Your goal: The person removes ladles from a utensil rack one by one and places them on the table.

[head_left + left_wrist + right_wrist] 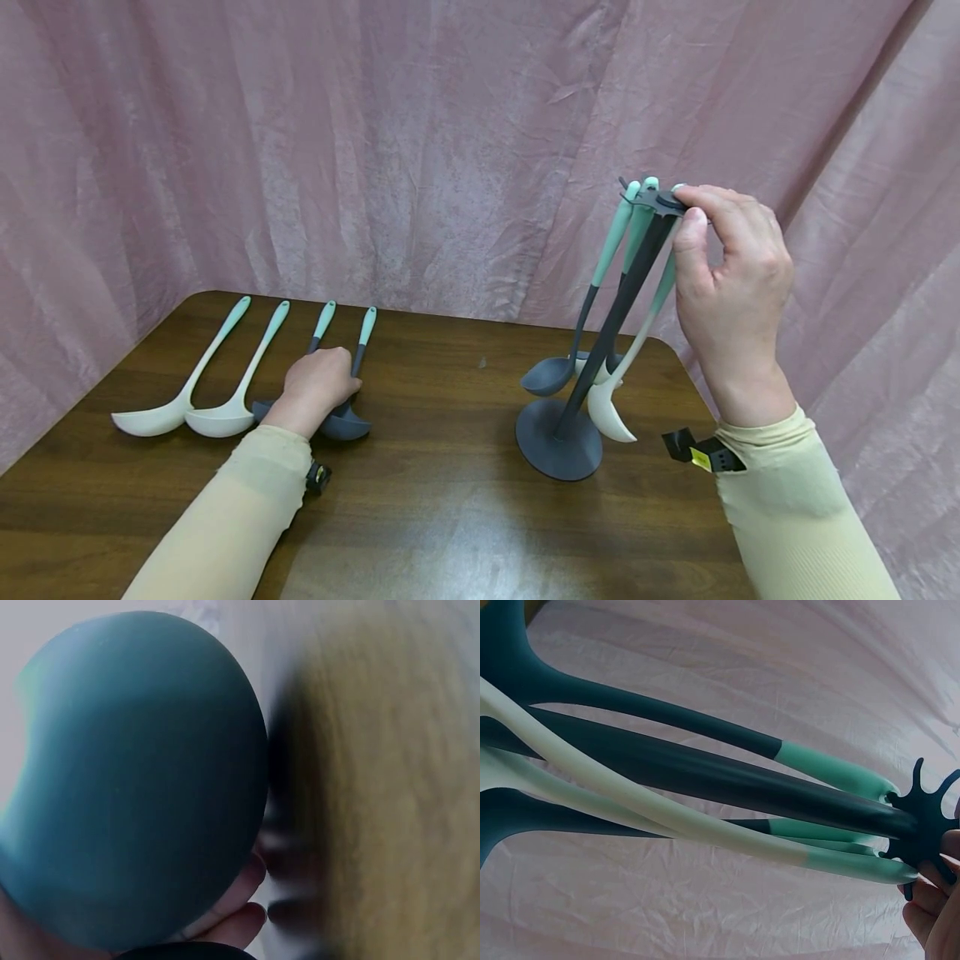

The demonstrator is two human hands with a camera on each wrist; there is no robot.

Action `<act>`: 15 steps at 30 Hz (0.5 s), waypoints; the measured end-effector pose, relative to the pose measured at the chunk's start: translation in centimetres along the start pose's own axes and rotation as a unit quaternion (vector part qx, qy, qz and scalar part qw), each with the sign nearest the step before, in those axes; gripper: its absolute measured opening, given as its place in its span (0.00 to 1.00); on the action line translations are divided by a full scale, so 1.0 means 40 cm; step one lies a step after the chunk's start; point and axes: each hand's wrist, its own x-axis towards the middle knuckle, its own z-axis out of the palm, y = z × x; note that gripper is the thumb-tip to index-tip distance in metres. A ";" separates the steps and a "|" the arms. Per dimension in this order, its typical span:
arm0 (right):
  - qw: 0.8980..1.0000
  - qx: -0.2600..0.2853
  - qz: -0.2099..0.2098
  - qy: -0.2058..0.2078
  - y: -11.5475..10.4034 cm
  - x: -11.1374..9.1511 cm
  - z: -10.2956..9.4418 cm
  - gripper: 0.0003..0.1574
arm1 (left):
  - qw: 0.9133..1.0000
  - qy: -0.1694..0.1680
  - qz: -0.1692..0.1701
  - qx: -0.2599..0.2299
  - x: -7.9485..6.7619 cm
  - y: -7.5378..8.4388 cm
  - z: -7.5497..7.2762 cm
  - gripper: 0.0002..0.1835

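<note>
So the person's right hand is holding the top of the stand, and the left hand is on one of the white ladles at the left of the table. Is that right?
Not quite: the left hand is on a dark ladle, not a white one, as the left wrist view shows up close. The right hand is indeed holding the top of the stand.

Pink drapery [450, 150] hangs in folds behind a brown wood-grain table [442, 467] in what appears to be a curtained-off filming spot, the wider room hidden by the cloth; a small dark device [725, 456] sits at each sleeve cuff [772, 437], while ladles [219, 422] lying on the table and hanging from a stand [542, 450] bring household kitchenware into the scene
</note>
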 end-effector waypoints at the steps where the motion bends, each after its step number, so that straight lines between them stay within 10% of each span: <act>1: 1.000 0.000 0.000 0.000 0.000 0.000 0.000 0.22 | 1.000 0.000 0.000 0.001 0.000 0.000 0.000 0.15; 15: 1.000 -0.005 -0.002 -0.003 0.002 0.001 0.000 0.23 | 1.000 0.010 -0.008 0.021 -0.016 0.011 -0.029 0.19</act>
